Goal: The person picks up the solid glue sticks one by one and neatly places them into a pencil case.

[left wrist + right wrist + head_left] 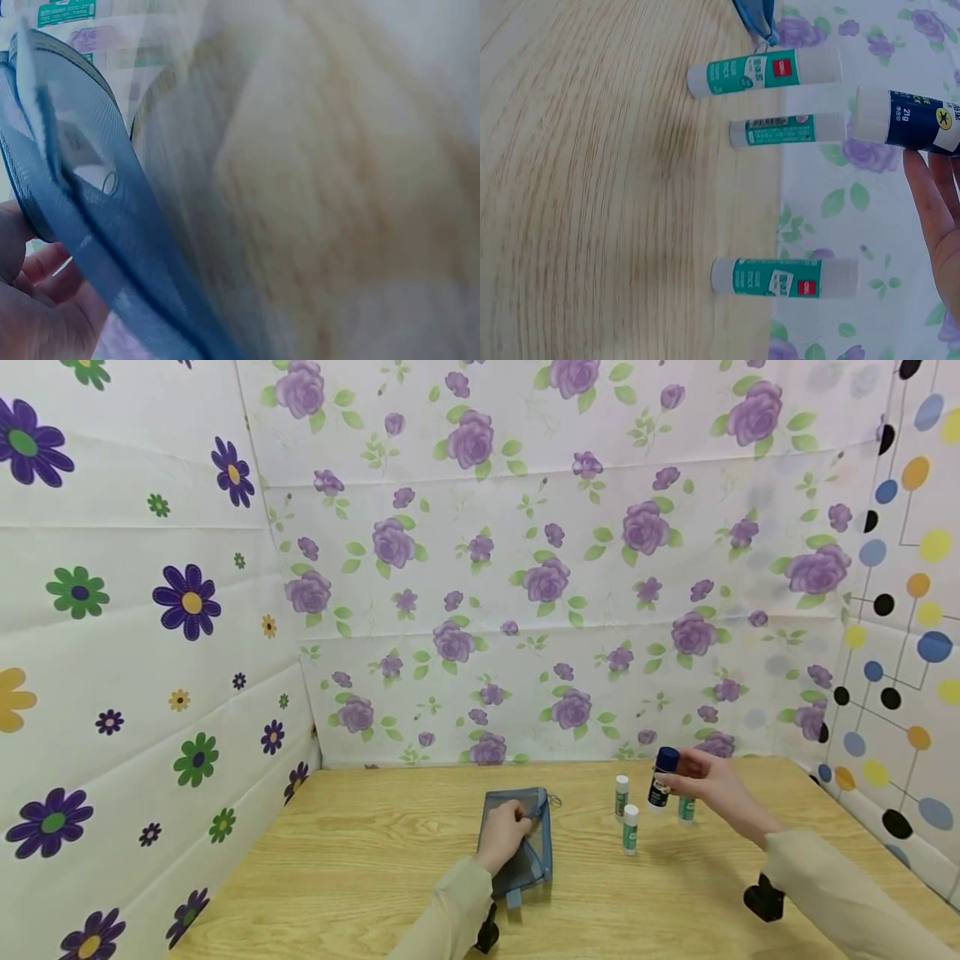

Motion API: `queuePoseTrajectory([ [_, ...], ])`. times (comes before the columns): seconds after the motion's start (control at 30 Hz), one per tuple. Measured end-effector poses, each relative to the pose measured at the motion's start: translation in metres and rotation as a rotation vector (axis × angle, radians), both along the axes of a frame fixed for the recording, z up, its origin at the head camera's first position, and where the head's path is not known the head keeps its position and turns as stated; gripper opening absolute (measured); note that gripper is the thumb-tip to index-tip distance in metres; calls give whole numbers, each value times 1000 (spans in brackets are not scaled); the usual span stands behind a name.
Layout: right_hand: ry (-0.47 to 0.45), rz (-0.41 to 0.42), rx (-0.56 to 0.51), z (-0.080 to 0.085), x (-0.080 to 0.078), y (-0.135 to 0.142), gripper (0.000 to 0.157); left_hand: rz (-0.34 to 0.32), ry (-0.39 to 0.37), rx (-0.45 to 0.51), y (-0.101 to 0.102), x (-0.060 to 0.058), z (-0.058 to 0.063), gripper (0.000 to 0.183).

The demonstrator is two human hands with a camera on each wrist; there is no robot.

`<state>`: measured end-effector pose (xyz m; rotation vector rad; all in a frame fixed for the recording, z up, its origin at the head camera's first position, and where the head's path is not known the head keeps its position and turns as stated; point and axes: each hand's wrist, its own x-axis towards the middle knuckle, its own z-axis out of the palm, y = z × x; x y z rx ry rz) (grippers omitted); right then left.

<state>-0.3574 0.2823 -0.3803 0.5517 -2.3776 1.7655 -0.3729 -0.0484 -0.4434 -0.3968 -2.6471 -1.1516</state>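
Observation:
My left hand (504, 837) grips a blue mesh zip pouch (542, 847) standing tilted on the table. Close up in the left wrist view, the pouch (131, 247) shows a dark zip line and see-through mesh, with the left fingers (56, 281) partly behind it. Between thumb and fingers, my right hand (701, 777) holds a navy glue stick (662, 781) with a dark blue cap, raised over the table. Around it stand three upright green-and-white glue sticks: one at the back left (622, 797), one nearer (631, 831), and one (686, 810) partly below the right hand.
A wood-grain table (360, 852) spans the front. Behind it hangs a purple-flowered sheet (510, 610); a daisy-print sheet (150, 693) closes the left side and a dotted sheet (907, 693) the right.

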Motion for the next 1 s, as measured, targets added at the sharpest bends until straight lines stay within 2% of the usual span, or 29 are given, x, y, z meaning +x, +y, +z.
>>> queuePoseTrajectory([
  [0.13, -10, 27, -28, 3, 0, -9, 48, -1, -2, 41, 0, 1, 0, 15],
  [0.47, -12, 65, -52, 10, -1, -31, 43, 8, 0, 54, -2, -1, -1, 7],
  [0.7, -23, 61, -41, 15, 0, -49, 48, 14, 7, 59, -3, -2, 0, 6],
  [1.0, -21, 54, -42, 14, -3, -63, 44, 13, 7, 73, -4, -3, -1, 7],
])
